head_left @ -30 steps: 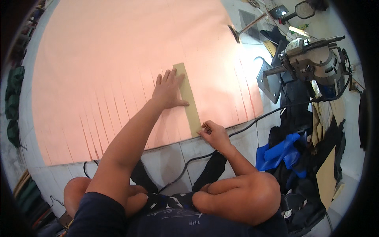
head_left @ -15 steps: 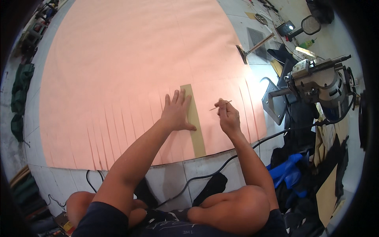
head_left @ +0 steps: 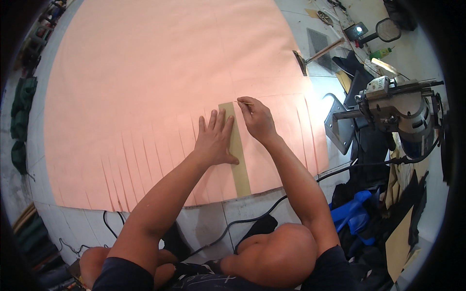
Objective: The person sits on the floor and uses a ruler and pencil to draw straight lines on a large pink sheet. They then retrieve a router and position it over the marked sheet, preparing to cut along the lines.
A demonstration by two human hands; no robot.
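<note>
A large salmon-pink sheet lies spread over the tiled floor, with rows of long slits or lines running up from its near edge. On it rests a straight tan strip, roughly upright in the picture. My left hand lies with fingers spread, pressing along the strip's left side and partly over it. Close to the strip's far end, my right hand pinches a thin pencil-like tool. Its tip sits just beside the strip's right edge; whether it is a pencil or a blade I cannot tell.
A metal machine stands at the right, its black cable crossing the floor before my legs. A T-shaped tool touches the sheet's right edge. Blue material lies at lower right, dark green bundles at far left.
My right hand has moved left and away from me, bringing the tool to the strip's far end. My left hand stays on the strip.
</note>
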